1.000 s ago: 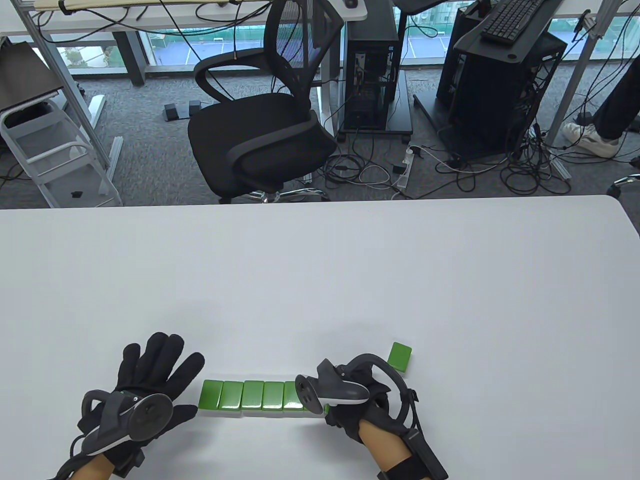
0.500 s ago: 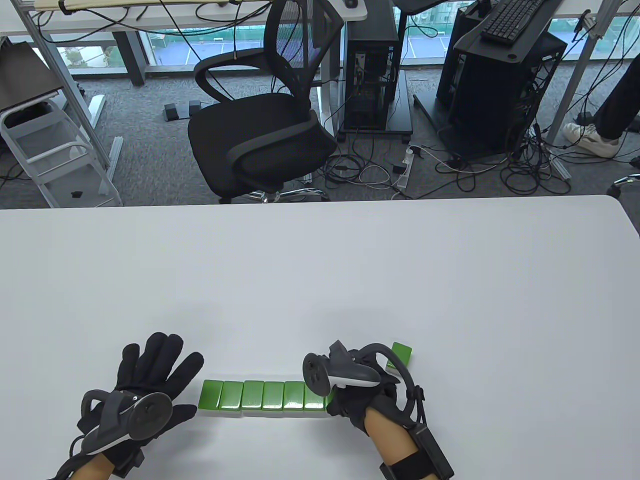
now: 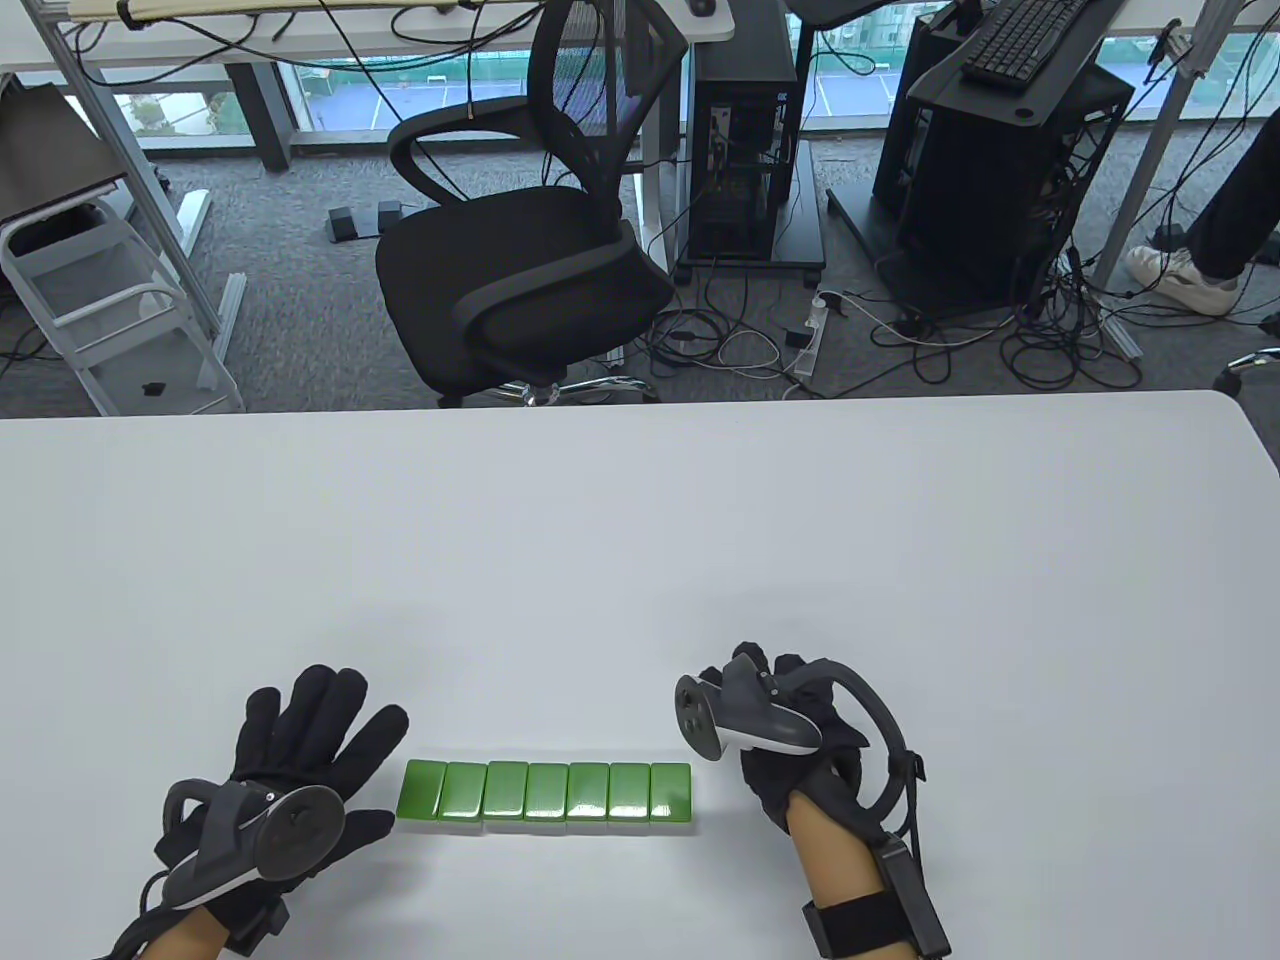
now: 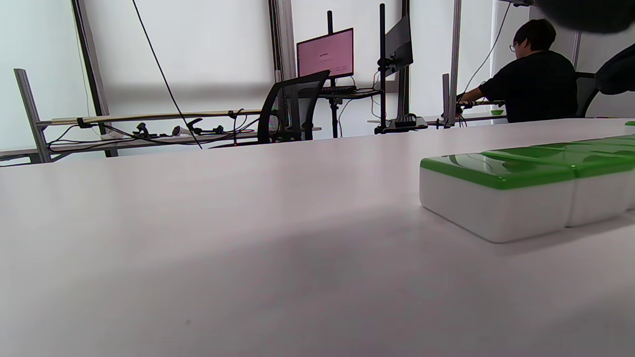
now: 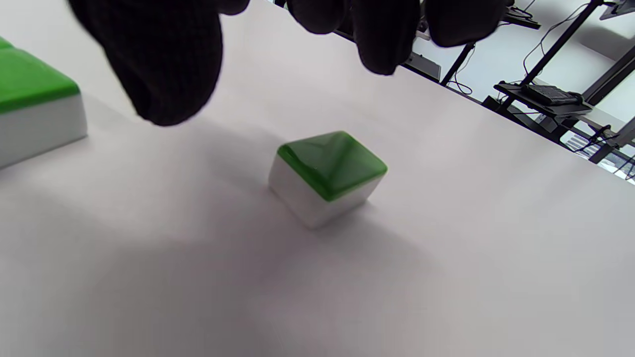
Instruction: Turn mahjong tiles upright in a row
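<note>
Lying flat, green backs up, 7 tiles in the row (image 3: 545,793) near the front of the tabletop (image 3: 640,520), touching side to side; none standing upright yet, judging from table view and left wrist view. An 8th tile, the loose tile (image 5: 327,174), sitting apart to the right of the row, also flat, green up, angled vs the row; hidden under the right hand in table view, plain in right wrist view.

Resting beside the row's left end, left hand (image 3: 290,770), fingers spread wide and flat on the tabletop, thumb just beside the end tile, holding nothing. Contact w/ the tile: cannot tell.

Hovering over the loose tile, right hand (image 3: 790,735), fingers (image 5: 382,34) hanging loosely curled above it w/ thumb off to the side, gripping nothing, not touching the tile in wrist view.

Progress, as a judgement: lining-up nearly done, 7 of 8 in place, 1 left to bring in. Flipping part not started at all, so prob. under halfway overall. Remaining: picking up or sliding the loose tile to the row's right end, squaring it, then tipping the whole row up onto edge, likely w/ both hands pressing at the ends.

Risk: row buckling in the middle during the tip-up if end pressure is uneven.
</note>
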### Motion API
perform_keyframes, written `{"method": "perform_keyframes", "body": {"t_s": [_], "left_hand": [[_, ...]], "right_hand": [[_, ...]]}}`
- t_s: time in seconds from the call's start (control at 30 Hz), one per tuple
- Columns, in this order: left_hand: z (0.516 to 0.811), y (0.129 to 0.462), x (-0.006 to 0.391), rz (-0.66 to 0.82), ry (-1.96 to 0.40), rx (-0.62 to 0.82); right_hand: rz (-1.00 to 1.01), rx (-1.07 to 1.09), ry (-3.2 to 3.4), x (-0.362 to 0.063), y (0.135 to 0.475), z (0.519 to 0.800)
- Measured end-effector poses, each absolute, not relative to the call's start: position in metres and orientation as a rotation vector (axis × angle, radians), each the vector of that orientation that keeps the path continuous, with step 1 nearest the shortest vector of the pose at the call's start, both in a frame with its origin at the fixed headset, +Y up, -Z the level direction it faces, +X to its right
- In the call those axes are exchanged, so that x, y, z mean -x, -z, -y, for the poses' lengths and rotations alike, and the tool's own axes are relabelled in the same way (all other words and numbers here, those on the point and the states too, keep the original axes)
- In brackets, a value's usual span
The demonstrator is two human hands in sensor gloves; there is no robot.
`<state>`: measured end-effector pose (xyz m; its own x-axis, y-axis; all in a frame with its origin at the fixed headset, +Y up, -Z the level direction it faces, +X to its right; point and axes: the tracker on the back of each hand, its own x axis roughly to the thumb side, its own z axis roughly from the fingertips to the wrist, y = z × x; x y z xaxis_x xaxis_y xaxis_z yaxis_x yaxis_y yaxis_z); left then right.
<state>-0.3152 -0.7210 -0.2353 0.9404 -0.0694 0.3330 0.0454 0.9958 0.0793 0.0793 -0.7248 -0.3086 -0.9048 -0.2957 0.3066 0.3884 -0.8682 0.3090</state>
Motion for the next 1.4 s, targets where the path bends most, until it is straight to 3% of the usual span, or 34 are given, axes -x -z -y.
{"method": "perform_keyframes", "body": {"t_s": [0.33,0.73,1.0,1.4], "left_hand": [[0.722,0.236,0.315,0.349,0.056,-0.064],[0.722,0.236,0.314,0.350,0.061,-0.051],[0.723,0.235,0.314,0.353,0.065,-0.054],[0.724,0.235,0.313,0.353,0.072,-0.044]], "right_hand": [[0.632,0.146,2.869,-0.120,0.328,0.758],[0.639,0.125,2.969,-0.125,0.334,0.773],[0.420,0.281,2.936,-0.113,0.320,0.769],[0.405,0.734,2.942,-0.074,0.273,0.759]]}}
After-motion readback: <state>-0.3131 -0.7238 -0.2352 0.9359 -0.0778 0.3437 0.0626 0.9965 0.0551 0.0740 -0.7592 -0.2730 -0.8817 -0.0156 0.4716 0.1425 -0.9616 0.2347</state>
